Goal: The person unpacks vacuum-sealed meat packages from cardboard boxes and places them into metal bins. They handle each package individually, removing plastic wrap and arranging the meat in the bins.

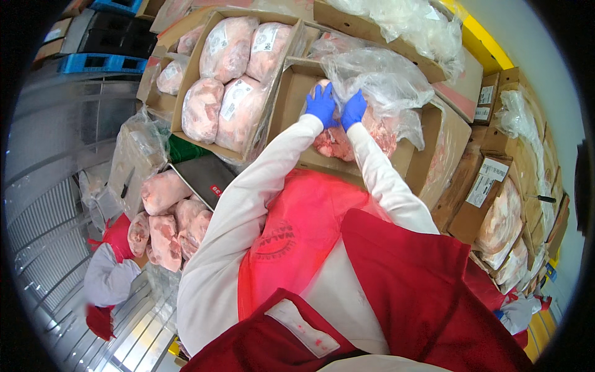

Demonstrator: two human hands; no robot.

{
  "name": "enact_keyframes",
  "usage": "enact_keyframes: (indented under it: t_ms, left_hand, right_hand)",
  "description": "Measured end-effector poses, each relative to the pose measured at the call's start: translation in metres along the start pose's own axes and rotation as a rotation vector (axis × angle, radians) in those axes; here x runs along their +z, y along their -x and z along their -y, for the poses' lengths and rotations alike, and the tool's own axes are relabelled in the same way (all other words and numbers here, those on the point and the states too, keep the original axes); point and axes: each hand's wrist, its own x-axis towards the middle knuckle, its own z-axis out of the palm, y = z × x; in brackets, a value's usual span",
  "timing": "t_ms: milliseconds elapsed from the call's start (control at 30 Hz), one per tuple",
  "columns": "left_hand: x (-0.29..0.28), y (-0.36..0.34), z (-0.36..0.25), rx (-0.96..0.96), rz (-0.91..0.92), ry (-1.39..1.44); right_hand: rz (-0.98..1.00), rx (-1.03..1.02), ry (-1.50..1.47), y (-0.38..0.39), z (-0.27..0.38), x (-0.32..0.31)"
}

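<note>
Large cuts of raw meat (334, 144) lie inside an open cardboard box (297, 87) in front of me. My left hand (321, 105), in a blue glove, rests on the meat with its fingers spread. Close to its right, my right hand (354, 110), also gloved in blue, is closed at the edge of a clear plastic bag (396, 77), and its fingers appear to grip the film. The loose bag drapes over the far and right side of the meat. The fingertips of my right hand are partly hidden.
Left of my box stands another box holding several bagged meat pieces (228, 43). Unwrapped meat pieces (166, 239) lie lower left, beside a dark tray (207, 177). Labelled cartons with meat (499, 217) line the right. Co-workers (111, 270) stand at both sides.
</note>
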Motion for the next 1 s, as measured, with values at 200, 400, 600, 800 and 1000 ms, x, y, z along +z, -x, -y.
enact_keyframes:
  t_ms: [200, 400, 600, 800, 1000]
  left_hand:
    - [0.023, 0.017, 0.0, 0.086, -0.094, 0.136]
    - [0.021, 0.03, 0.013, 0.049, -0.335, 0.418]
    - [0.019, -0.016, 0.045, 0.083, -0.172, 0.517]
    - [0.079, -0.079, 0.127, -0.114, -0.309, 1.358]
    - [0.092, -0.068, 0.145, -0.31, -0.039, 0.734]
  right_hand:
    - [0.205, -0.161, 0.03, 0.027, 0.016, -0.027]
    - [0.394, -0.455, 0.237, 0.034, 0.121, -0.046]
    - [0.362, -0.628, 0.188, 0.009, 0.096, -0.068]
    - [0.453, -0.539, 0.475, 0.008, 0.143, -0.116]
    - [0.298, -0.344, 1.222, -0.012, 0.06, -0.19]
